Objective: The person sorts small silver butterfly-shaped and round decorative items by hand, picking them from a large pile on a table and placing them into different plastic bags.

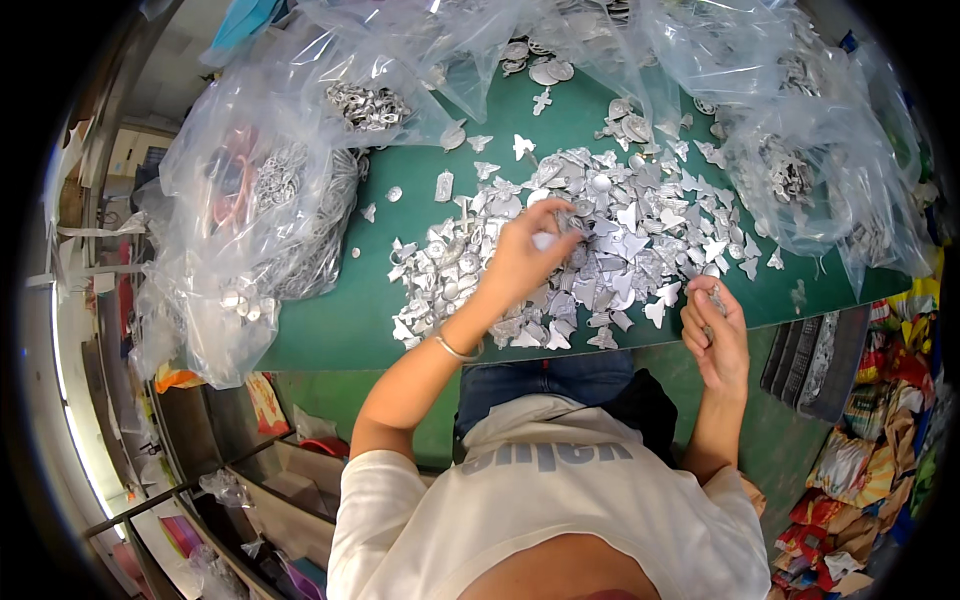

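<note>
Charms lie heaped on the green table. Over its middle, the left hand has fingertips bunched, grip unclear; at its near edge, the right hand clasps a metal piece. Pinching singly by rims suits best.

Green flat-topped worktable noted at ctr.; smooth green flr. seen below. Brown open-compartment shelving sited at L., bright white light strip observed nearby. Colourful plastic packaging heaped at R.

Metal pieces — half-hidden in right fingers
</note>
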The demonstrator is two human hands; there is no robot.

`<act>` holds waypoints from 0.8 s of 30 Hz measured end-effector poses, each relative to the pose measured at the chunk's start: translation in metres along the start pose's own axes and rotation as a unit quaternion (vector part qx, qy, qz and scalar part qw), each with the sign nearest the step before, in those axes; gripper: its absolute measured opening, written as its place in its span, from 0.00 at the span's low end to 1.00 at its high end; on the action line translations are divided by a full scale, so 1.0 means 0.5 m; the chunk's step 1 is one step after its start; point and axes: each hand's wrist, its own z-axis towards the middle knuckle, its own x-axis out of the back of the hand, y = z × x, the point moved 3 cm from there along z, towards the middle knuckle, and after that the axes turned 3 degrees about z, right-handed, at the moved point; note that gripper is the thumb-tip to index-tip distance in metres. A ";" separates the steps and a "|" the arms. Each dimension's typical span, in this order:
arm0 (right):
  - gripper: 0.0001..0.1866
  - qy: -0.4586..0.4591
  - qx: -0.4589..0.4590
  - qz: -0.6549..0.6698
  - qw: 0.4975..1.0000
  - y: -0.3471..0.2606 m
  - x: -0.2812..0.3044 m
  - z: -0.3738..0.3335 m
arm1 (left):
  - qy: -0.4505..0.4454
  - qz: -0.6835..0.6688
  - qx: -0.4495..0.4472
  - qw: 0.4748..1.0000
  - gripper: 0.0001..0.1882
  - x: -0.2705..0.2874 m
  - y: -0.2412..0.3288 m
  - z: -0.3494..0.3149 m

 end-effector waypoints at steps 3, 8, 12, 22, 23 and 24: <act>0.05 -0.006 -0.008 0.014 1.000 0.006 0.001 0.002 | -0.080 -0.549 0.135 0.821 0.15 0.057 -0.012 -0.014; 0.05 -0.010 -0.016 0.017 1.000 0.018 -0.010 0.012 | -0.051 -0.567 0.147 0.809 0.17 0.049 0.009 -0.061; 0.05 -0.014 -0.023 0.014 1.000 0.026 -0.025 0.014 | -0.046 -0.337 0.107 0.934 0.21 0.047 0.034 -0.099; 0.09 -0.066 -0.008 -0.121 0.990 0.052 -0.113 0.003 | -0.065 -0.160 -0.014 0.985 0.19 0.060 0.060 -0.137; 0.09 -0.085 -0.022 -0.147 0.985 0.054 -0.144 -0.003 | -0.071 -0.149 -0.030 0.986 0.19 0.057 0.059 -0.139; 0.08 -0.091 -0.016 -0.189 0.978 0.062 -0.168 -0.004 | -0.092 -0.140 -0.004 0.986 0.20 0.052 0.062 -0.142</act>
